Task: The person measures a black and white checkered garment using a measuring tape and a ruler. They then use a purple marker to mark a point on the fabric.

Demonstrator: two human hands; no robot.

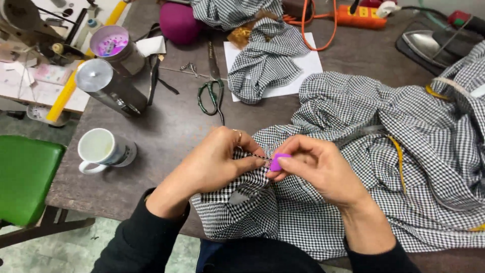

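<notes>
Dark brown worktop (166, 126) carries a white ceramic mug (101, 150) near its left edge, 2 metal cylindrical tins (112, 86) lying above it, green-handled scissors (212, 93) at centre, a white paper sheet (303, 71) under a small crumpled checked cloth piece (265, 60). Orange power strip (361, 16) with orange cable at top, grey flat iron (429, 43) top right, magenta round cushion (179, 23), yellow ruler (65, 93), green chair seat (25, 177) left.

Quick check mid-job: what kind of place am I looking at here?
Most likely a tailoring or sewing workshop: checked fabric heaped on the table, scissors, an iron, a sewing machine at the far left.
</notes>
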